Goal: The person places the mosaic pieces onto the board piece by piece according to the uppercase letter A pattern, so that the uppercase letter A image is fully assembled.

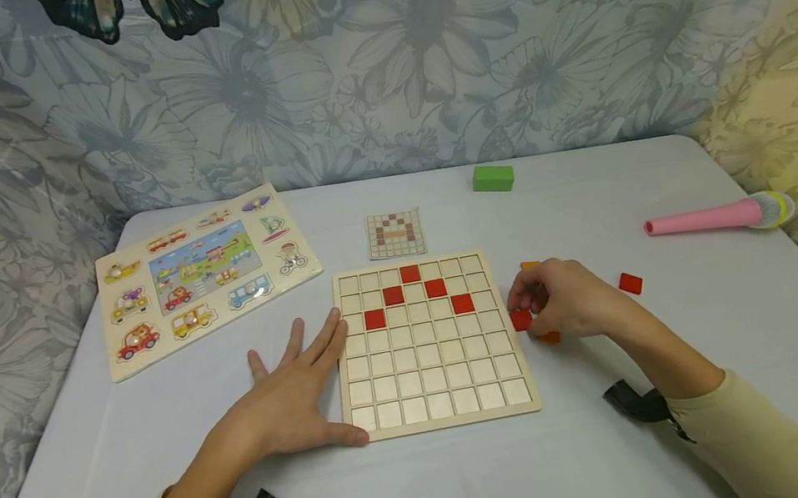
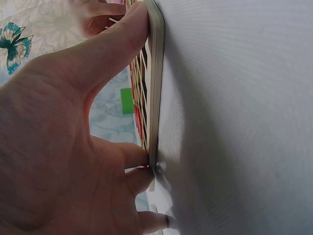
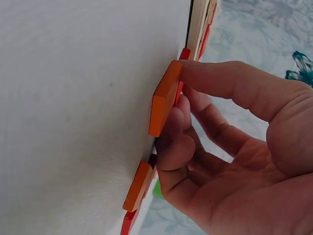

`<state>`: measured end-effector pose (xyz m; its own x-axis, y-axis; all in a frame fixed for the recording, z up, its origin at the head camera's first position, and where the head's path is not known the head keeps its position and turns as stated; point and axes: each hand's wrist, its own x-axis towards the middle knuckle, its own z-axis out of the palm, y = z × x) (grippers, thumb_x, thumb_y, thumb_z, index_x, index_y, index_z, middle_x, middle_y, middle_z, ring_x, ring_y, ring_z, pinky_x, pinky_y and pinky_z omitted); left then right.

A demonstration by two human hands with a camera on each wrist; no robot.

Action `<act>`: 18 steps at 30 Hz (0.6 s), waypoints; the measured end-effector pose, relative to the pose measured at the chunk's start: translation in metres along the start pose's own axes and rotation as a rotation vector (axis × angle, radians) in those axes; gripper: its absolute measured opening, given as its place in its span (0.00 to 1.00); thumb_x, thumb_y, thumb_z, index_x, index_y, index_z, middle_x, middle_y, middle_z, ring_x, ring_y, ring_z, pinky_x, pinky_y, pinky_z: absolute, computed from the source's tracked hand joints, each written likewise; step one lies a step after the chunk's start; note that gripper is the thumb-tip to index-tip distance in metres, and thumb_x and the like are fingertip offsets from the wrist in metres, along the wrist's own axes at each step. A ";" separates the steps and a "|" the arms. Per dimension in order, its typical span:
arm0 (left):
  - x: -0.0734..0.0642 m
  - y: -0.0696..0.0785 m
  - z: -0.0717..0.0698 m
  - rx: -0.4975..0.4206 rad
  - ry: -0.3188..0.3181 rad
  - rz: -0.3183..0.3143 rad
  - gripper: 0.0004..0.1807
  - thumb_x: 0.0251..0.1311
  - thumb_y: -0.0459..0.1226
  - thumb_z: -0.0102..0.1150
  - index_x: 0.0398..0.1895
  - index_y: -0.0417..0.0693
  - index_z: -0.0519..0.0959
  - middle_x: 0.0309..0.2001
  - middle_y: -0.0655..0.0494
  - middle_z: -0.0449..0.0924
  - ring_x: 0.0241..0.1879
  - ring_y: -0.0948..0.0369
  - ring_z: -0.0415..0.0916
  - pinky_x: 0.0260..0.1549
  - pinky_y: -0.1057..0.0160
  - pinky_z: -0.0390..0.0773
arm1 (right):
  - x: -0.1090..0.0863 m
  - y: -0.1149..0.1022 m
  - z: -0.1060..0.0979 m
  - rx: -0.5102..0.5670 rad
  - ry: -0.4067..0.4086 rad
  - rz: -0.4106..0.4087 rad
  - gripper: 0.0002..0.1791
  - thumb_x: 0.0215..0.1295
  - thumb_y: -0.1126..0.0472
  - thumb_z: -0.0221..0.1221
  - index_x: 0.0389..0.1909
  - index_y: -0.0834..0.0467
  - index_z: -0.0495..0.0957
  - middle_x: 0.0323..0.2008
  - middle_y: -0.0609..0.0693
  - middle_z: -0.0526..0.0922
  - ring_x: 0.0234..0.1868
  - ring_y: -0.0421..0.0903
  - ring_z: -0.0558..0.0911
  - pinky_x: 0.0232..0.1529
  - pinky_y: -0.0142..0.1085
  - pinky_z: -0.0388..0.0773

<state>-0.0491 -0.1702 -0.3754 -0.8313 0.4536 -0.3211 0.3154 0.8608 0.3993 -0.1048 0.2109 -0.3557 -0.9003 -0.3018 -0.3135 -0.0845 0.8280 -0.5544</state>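
A square wooden grid board lies flat, with several red tiles set in its upper cells in a peaked pattern. My left hand is spread beside it, the thumb on the near left corner and the index finger at the left edge. At the board's right edge my right hand pinches a red tile between thumb and fingers. An orange tile lies by the thumb, large in the right wrist view; another orange tile shows beyond the fingers.
A small pattern card lies behind the board. A vehicle picture puzzle is at the left. A green block stands at the back, a pink toy microphone lies at the right, and a loose red tile sits near the right wrist.
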 end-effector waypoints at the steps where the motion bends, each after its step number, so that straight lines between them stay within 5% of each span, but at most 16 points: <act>1: 0.000 0.000 0.000 -0.001 0.000 -0.001 0.75 0.40 0.70 0.76 0.86 0.54 0.44 0.86 0.62 0.32 0.83 0.37 0.29 0.55 0.09 0.31 | 0.000 0.000 0.000 -0.001 0.000 0.004 0.15 0.48 0.72 0.70 0.38 0.57 0.85 0.32 0.50 0.81 0.36 0.46 0.77 0.36 0.37 0.74; 18: 0.000 -0.001 0.000 -0.003 -0.006 0.000 0.75 0.41 0.70 0.76 0.86 0.55 0.42 0.86 0.62 0.31 0.83 0.37 0.29 0.56 0.09 0.31 | -0.006 0.003 -0.012 0.075 0.065 0.029 0.13 0.53 0.65 0.74 0.41 0.55 0.90 0.33 0.50 0.85 0.36 0.47 0.81 0.34 0.38 0.78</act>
<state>-0.0492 -0.1709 -0.3755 -0.8284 0.4552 -0.3265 0.3141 0.8600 0.4021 -0.1046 0.2208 -0.3467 -0.9279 -0.2449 -0.2811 -0.0278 0.7973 -0.6029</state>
